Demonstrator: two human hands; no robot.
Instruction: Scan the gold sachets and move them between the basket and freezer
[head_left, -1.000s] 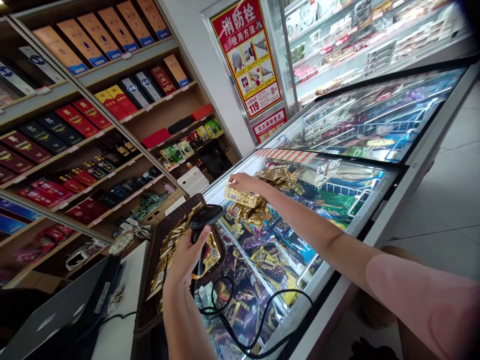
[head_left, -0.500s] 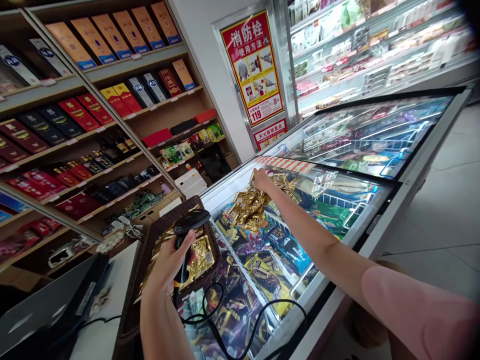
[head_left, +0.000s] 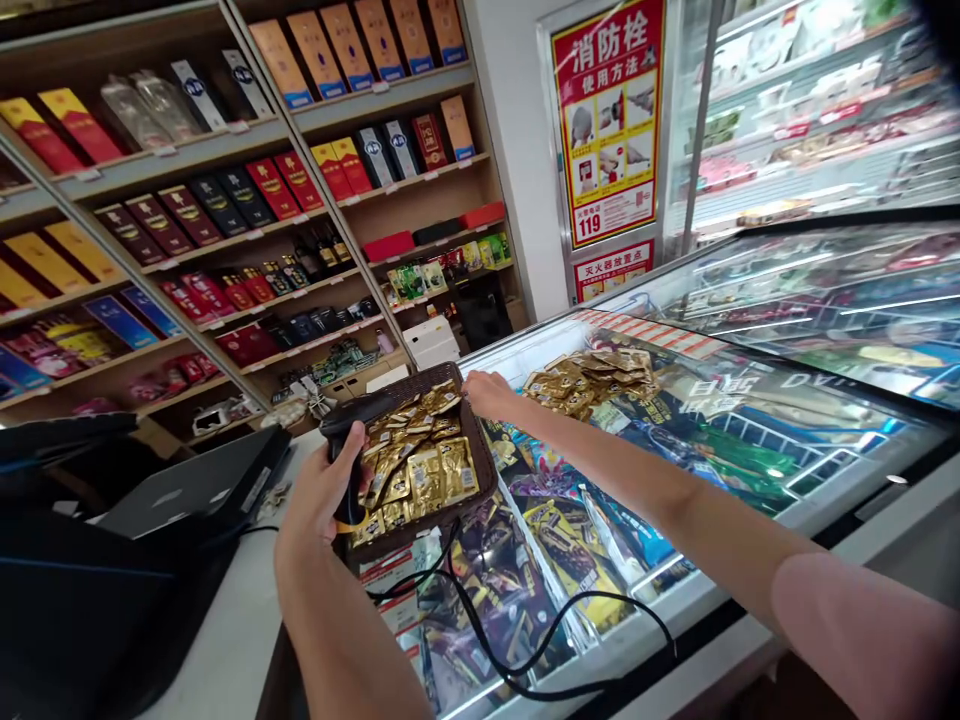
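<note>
My left hand [head_left: 319, 495] is wrapped round the handle of a black barcode scanner [head_left: 346, 450], held at the left side of a brown woven basket [head_left: 486, 475]. Small gold foil packets [head_left: 424, 480] lie in rows inside that basket. At the basket's far right rim, my right hand [head_left: 491, 395] has its fingers closed; what they hold, if anything, is hidden. Beyond the right hand, a loose pile of gold packets [head_left: 592, 382] rests on the glass lid of a chest freezer [head_left: 517, 345]. From the scanner, a black cable [head_left: 480, 625] loops across the glass.
Bagged ice creams [head_left: 574, 560] show through the freezer glass. To the left, a laptop [head_left: 191, 485] stands on a white counter [head_left: 217, 610]. Shelves of boxed bottles [head_left: 217, 205] line the back wall, beside a red fire-hydrant poster [head_left: 609, 120]. A lit display fridge [head_left: 810, 110] is at the right.
My right hand has moved left from the loose pile to the basket's rim. The scanner has shifted to the basket's left side, uncovering more packets. My view has swung left.
</note>
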